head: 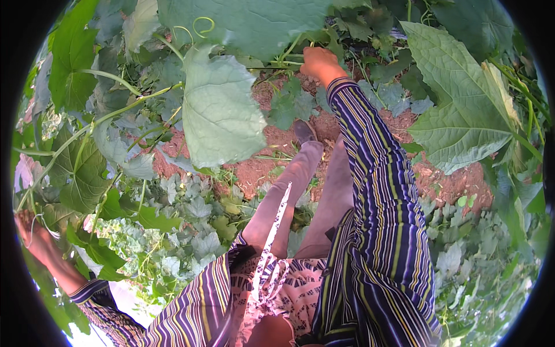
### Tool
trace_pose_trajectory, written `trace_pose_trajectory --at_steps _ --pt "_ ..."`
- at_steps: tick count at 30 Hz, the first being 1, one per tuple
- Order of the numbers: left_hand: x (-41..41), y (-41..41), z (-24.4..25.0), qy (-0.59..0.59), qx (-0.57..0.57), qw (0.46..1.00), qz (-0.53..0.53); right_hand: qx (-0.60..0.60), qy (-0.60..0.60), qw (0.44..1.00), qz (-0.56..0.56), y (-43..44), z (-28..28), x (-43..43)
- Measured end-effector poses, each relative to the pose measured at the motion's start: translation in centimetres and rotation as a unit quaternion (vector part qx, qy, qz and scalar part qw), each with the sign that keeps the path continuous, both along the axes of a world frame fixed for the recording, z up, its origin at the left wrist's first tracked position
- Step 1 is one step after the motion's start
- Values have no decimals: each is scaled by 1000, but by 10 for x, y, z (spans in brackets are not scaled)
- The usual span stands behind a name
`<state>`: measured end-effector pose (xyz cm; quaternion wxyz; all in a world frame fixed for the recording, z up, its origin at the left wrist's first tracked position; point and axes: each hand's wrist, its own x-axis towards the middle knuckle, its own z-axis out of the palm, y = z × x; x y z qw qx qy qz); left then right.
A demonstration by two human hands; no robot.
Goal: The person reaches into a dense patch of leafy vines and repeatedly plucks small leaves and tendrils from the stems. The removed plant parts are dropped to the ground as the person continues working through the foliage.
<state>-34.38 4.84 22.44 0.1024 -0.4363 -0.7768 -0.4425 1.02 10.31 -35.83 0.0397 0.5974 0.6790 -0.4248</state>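
Note:
At the top centre, my right hand (321, 63) closes around a thin green vine stem (286, 63) among the leaves. A broad green leaf (247, 26) hangs just beside it and covers part of the growth there. At the far left rim, my left hand (37, 236) is raised beside a long vine stem (93, 123). Its fingertips are lost in the dark rim and among leaves, so its grip is unclear. A thin white string (51, 232) loops about that hand. Between my hands droops a large pale-green leaf (223, 108).
Big lobed leaves (461, 99) crowd the right side. Reddish soil (247, 175) shows below, with low leafy plants (195, 225) around my legs. One dark shoe (305, 131) stands on the soil. A patterned cloth tie (275, 225) dangles from my waist, and my striped shirt (386, 182) hangs open.

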Motion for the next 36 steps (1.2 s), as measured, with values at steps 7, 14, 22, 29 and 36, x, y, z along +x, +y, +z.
trace_pose_trajectory --at_steps 7,14,22,29,36 --pt "-49 -13 21 60 -48 996 -41 -93 20 995 -38 2 -9 4" --pt "-40 -3 26 -3 -21 999 -31 -118 99 983 -102 0 -41 7" --pt "-50 -6 29 -29 -26 997 -62 57 55 987 -143 -9 -1 -5" --pt "-34 -17 23 -7 -36 999 -36 268 207 931 -136 -14 37 -43" --pt "-20 -7 17 3 -22 999 -40 43 355 745 -564 -26 -17 -103"
